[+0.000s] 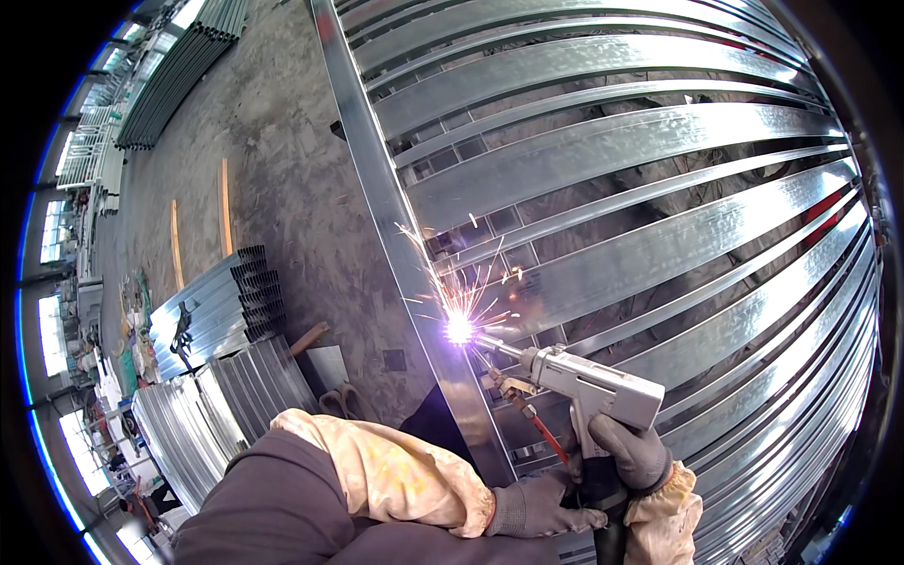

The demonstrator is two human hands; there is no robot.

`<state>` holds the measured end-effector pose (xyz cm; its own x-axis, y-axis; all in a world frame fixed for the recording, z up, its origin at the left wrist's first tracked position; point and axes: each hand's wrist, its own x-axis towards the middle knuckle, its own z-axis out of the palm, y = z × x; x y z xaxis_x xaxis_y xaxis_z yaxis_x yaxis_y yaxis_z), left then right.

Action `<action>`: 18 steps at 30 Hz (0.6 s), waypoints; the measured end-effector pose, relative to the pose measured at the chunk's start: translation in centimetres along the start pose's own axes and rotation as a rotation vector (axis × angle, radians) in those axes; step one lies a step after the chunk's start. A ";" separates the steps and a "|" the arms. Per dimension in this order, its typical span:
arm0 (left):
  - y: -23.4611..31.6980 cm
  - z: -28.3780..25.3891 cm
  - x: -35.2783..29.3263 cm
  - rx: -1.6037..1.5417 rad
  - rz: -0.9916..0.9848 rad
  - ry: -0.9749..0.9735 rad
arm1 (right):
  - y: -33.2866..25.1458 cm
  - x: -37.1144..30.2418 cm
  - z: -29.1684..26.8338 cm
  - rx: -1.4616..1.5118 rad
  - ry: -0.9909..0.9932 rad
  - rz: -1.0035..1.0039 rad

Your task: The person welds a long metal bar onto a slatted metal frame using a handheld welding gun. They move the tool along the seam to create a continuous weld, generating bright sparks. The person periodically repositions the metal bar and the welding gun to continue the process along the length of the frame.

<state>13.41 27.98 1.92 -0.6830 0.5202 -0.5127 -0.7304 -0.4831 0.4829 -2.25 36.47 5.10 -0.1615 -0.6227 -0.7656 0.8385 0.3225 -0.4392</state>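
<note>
No text, label, brand, number or sign is showing legibly. Near the left edge of the metal frame (pixel 375 169), the grey welding gun (pixel 601 384) is bearing dark side marks, too small for reading.

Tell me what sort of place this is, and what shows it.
Probably a metal fabrication workshop: a handheld welding tool throws sparks at a large frame of metal bars, with stacked metal profiles to the left.

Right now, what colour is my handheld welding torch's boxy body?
Silvery grey. The boxy torch body shows best in the head view.
</note>
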 end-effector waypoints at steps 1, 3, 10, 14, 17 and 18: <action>-0.1 0.1 0.0 -0.048 0.000 0.003 | 0.1 0.0 0.0 0.008 -0.003 0.006; 0.2 0.4 -0.2 -0.084 0.002 0.009 | 0.0 -0.2 -0.1 0.006 0.002 0.021; -0.3 0.4 -0.1 0.060 0.072 0.040 | 0.2 -0.6 0.1 -0.050 0.028 0.019; -1.0 0.8 -0.2 -0.022 0.050 0.069 | 0.3 -0.8 0.2 -0.042 0.036 0.033; -1.1 0.6 0.3 0.102 0.052 0.022 | 0.7 -0.9 -0.3 -0.057 0.035 0.024; -1.1 0.7 0.2 0.080 0.057 0.028 | 0.7 -0.9 -0.4 -0.057 0.029 0.020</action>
<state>14.08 29.14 1.77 -0.7244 0.4732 -0.5014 -0.6882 -0.4535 0.5663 -1.70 37.54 5.28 -0.1606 -0.5948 -0.7877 0.8112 0.3751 -0.4487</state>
